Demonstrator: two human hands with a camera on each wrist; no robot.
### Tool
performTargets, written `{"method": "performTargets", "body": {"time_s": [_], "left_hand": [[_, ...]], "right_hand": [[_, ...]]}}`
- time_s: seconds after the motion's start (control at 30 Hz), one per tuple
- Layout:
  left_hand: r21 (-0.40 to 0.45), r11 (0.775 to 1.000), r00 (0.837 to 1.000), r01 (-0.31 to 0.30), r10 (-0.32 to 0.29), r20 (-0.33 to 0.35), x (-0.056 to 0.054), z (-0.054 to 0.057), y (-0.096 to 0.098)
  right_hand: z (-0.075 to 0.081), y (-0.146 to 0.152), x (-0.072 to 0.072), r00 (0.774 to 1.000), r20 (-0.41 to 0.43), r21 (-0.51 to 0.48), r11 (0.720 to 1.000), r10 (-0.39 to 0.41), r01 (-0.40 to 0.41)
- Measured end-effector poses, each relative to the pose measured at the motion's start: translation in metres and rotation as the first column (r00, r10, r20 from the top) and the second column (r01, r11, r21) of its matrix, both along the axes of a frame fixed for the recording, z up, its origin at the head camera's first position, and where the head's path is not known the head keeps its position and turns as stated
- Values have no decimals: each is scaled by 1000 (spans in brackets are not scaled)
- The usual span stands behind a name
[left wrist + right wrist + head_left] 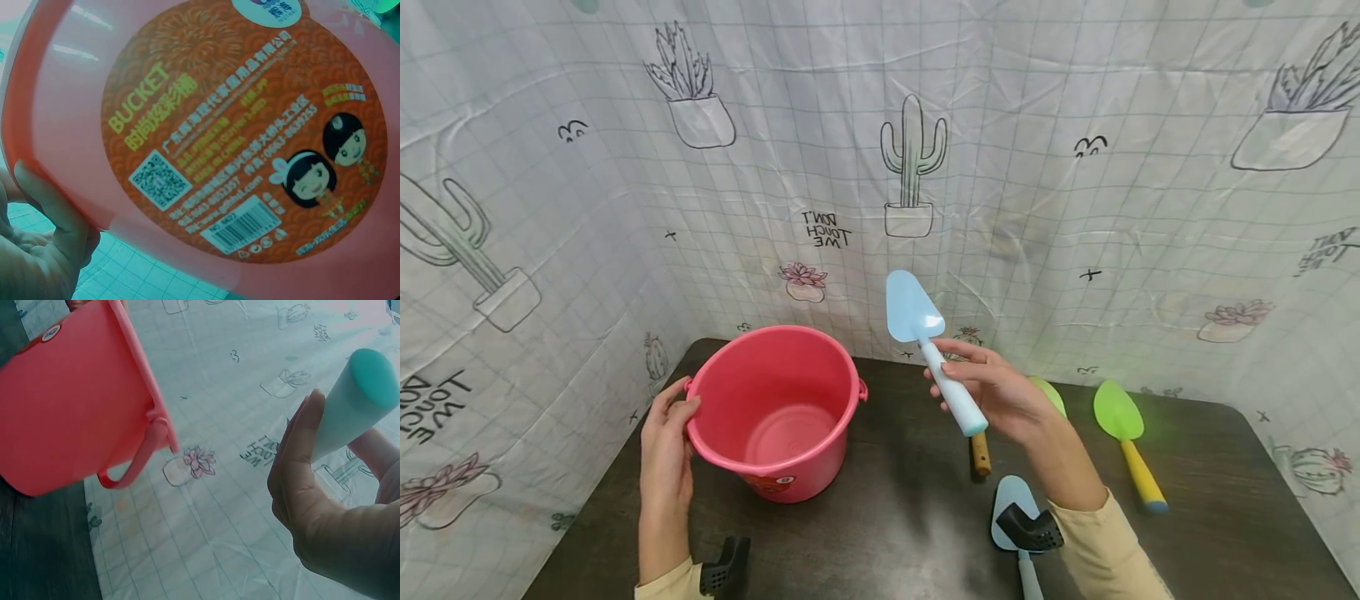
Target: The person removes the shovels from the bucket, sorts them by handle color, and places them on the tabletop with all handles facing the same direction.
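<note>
My left hand point(667, 437) grips the rim of a red plastic bucket point(808, 479) at its left side. The bucket tilts so that its bare inside faces me; its round orange label point(244, 131) fills much of the left wrist view. In the air to the right of the bucket, my right hand point(992, 387) pinches a light blue garden trowel point(955, 392) by its handle. The trowel's blade points up and to the left. In the right wrist view the handle's turquoise end point(375, 378) faces the camera, while the blade is hidden.
On the dark table point(895, 533) lie a green trowel with a yellow handle point(1138, 475), a grey-blue trowel point(1013, 500) and a tool with a wooden handle point(981, 454), partly behind the right arm. A patterned cloth point(1015, 208) hangs behind and at the sides.
</note>
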State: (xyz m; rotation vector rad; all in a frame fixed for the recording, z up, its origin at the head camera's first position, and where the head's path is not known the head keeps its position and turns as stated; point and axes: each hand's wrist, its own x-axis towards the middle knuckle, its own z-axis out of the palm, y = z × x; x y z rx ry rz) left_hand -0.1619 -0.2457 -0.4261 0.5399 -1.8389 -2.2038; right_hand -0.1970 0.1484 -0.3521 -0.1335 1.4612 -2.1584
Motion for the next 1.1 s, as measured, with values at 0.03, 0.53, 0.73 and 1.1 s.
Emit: {"method": "performTargets", "body": {"time_s": [0.03, 0.53, 0.73, 1.1], "left_hand": [[-2, 1000, 1000, -1, 1, 2, 0, 0, 0], [6, 1000, 1000, -9, 9, 8, 1, 0, 1], [17, 1000, 1000, -13, 13, 8, 1, 0, 1], [41, 999, 1000, -10, 10, -10, 1, 0, 1]], "right_hand": [[0, 2, 1, 1000, -5, 4, 1000, 1, -1], [-13, 34, 13, 999, -31, 14, 999, 30, -30], [-23, 46, 18, 998, -49, -22, 999, 37, -38], [-32, 65, 23, 998, -52, -48, 998, 32, -35]]}}
